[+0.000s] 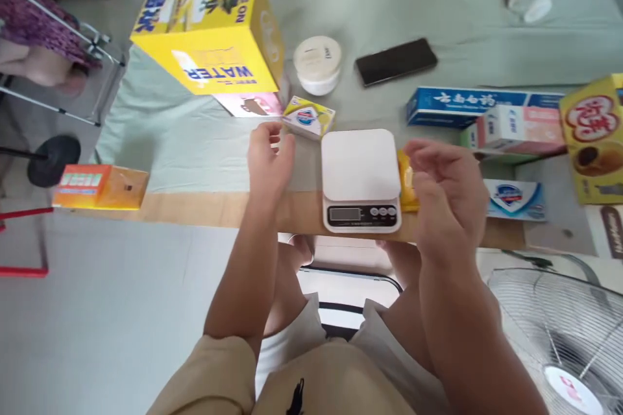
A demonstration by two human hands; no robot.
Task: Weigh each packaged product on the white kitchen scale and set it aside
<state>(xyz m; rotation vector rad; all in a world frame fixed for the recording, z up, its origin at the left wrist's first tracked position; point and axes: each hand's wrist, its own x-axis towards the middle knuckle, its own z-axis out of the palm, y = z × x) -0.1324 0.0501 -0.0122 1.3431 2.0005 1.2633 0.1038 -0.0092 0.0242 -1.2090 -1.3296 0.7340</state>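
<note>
A white kitchen scale (360, 165) stands at the front edge of the table, with nothing on its platform. To its left my left hand (270, 159) is held with fingers loosely curled and the thumb apart, holding nothing. Just beyond those fingers lies a yellow and white soap box (308, 117). My right hand (445, 188) is at the scale's right side, fingers loosely bent and thumb apart. A yellow packet (407, 180) shows between the scale and this hand, partly hidden by it; whether the fingers touch it I cannot tell.
A large yellow carton (214, 58), a round white tub (318, 65) and a black phone (396, 62) are farther back. Rightward are a blue box (448, 107), pink box (523, 128), blue-white soap box (516, 200) and yellow box (596, 142). An orange box (100, 187) sits left. A fan (559, 331) stands lower right.
</note>
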